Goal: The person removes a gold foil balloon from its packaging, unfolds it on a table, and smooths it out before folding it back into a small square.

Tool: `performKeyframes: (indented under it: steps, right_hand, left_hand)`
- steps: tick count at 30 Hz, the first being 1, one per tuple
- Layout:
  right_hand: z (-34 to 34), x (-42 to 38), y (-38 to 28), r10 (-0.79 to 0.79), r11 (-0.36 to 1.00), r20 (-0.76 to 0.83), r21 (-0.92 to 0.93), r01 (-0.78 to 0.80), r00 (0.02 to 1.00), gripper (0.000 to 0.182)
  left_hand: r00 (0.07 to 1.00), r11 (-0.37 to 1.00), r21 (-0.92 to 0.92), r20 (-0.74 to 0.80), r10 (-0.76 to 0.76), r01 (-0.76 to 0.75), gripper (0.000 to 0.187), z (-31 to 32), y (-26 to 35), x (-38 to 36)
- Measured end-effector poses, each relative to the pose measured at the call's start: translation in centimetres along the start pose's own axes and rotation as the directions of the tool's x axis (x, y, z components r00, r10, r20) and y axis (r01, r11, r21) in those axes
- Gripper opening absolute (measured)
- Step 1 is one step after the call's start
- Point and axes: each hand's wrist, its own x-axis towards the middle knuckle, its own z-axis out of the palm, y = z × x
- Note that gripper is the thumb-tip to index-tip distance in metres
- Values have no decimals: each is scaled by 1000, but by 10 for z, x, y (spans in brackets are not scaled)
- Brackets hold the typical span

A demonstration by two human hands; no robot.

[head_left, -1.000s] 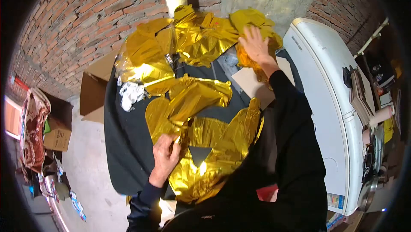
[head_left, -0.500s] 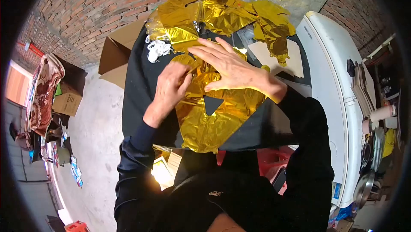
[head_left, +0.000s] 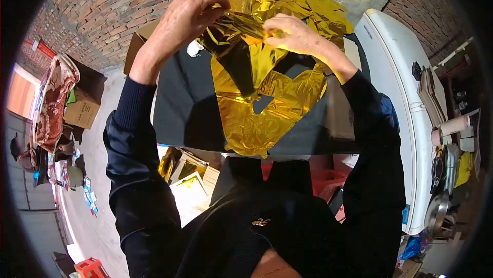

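Doubly pinched gold foil (head_left: 263,63)
Left hand (head_left: 187,15), eleven o'clock; right hand (head_left: 295,33), one: uneven tugs could tear it (looks thin).

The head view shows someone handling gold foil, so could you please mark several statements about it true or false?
1. The left hand and the right hand both grip raised gold foil. True.
2. A foil balloon with a triangular opening lies on the black tablecloth. True.
3. The right hand rests flat on the tablecloth. False: its fingers are curled on the foil.
4. A white refrigerator stands to the person's right. True.
5. Only smooth tile shows beyond the tablecloth. False: a brick wall is visible.
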Motion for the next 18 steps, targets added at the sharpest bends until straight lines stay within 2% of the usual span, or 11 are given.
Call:
performKeyframes:
  steps: [2,5,6,7,8,9,10,12,15,16,18]
  right_hand:
    - [4,-8,19,-1,1000,-89,4,1,996,32]
    - [-11,-13,29,248,967,-176,-15,-254,953,28]
    - [-19,-13,40,298,954,-192,50,-294,935,26]
    - [-36,-8,26,514,852,-152,-23,-523,844,24]
    - [-33,-14,31,365,923,-380,25,-385,850,21]
    - [-30,-20,37,205,973,-591,35,-230,780,20]
    - [-29,-23,37,136,979,-647,-27,-200,750,18]
    - [-26,-32,30,-10,976,-738,-153,-154,674,18]
    - [6,-63,26,-80,956,-688,-258,-139,721,22]
    - [30,-78,39,-24,975,-632,-185,-121,775,29]
    - [56,-99,32,26,982,-526,-148,-121,850,31]
  left_hand:
    - [1000,1000,4,8,-21,21,16,4,-13,3]
    - [999,1000,12,-46,-1,1,16,-4,-41,15]
    - [992,996,-42,-94,78,-83,16,-11,-51,19]
    - [992,999,-3,115,-41,42,57,-43,-40,26]
    - [935,987,83,318,-159,139,101,-76,-29,34]
    - [998,990,140,63,16,-25,60,-61,-13,25]
    - [962,953,273,-199,189,-131,20,-47,3,16]
    - [905,889,331,-175,388,-317,28,-42,36,-2]
    - [917,859,392,-85,390,-329,19,6,81,-57]
    - [915,863,355,-47,402,-361,17,26,88,-74]
    - [925,875,311,208,318,-371,18,54,100,-109]
